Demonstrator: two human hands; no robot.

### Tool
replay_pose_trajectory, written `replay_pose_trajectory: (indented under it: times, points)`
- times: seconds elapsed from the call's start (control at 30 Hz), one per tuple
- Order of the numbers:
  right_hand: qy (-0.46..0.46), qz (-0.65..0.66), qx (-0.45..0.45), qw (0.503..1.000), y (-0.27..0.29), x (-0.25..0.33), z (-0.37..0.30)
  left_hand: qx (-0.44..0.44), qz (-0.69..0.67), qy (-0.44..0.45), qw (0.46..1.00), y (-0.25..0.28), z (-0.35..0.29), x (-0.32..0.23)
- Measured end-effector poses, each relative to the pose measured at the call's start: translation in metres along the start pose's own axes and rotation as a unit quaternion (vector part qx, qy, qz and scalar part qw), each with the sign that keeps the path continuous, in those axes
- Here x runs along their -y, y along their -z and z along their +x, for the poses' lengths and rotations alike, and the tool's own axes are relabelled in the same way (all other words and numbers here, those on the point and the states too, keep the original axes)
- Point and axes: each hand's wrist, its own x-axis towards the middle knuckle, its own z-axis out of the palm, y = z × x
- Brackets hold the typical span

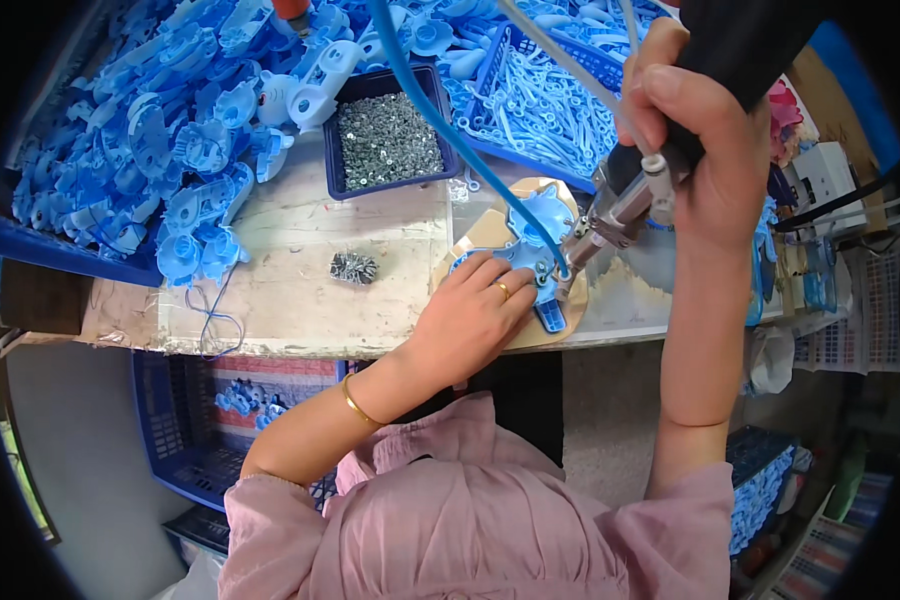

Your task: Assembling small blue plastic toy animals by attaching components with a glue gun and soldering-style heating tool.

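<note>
My right hand [715, 140] is wrapped round a power screwdriver [625, 208] with a metal barrel and a dark body. The barrel slants down and left, its tip close to a light blue plastic shell [545, 213]. That shell lies on a tan holder [578, 285] at the table's front edge. My left hand [475, 315] holds the shell down, its bent fingers on the left side near the tip. Its thumb is hidden. Across the shell runs a blue hose [410, 85], its lower end by the screwdriver tip.
Blue plastic shells [185, 140] pile up at the left. Behind stand a dark tray [342, 190] of small metal screws and a blue basket [525, 160] of looped plastic pieces. A small screw heap [354, 267] lies left of my left hand. Below the table sits a blue crate [160, 440].
</note>
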Motion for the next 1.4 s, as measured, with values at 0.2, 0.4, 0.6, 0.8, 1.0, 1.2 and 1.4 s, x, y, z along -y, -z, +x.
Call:
replay_pose_trajectory:
  times: [0.2, 0.4, 0.6, 0.8, 1.0, 1.2, 1.4]
  points:
    - [0.043, -0.078, -0.001, 0.996, 0.013, -0.007, -0.009, -0.025, 0.027, -0.001, 0.999, -0.001, 0.001, -0.003]
    - [0.016, -0.075, -0.044, 0.996, 0.005, 0.006, -0.004, 0.012, 0.025, 0.016, 1.0, -0.001, 0.002, -0.005]
    - [0.114, -0.206, 0.076, 0.969, 0.041, 0.055, 0.082, -0.028, -0.004, 0.002, 1.0, 0.026, 0.011, -0.015]
    - [0.08, -0.355, 0.098, 0.926, 0.177, 0.004, 0.129, 0.099, -0.284, 0.075, 0.951, 0.134, -0.02, -0.011]
    - [-0.035, -0.719, -0.009, 0.695, 0.331, -0.119, 0.085, 0.318, -0.094, 0.3, 0.895, 0.241, -0.114, -0.009]
    - [0.025, -0.815, 0.047, 0.578, 0.337, -0.145, 0.085, 0.261, 0.07, 0.406, 0.873, 0.227, -0.129, -0.029]
    - [-0.09, -0.516, 0.019, 0.852, 0.309, -0.079, 0.051, 0.215, -0.066, 0.199, 0.954, 0.167, -0.04, -0.015]
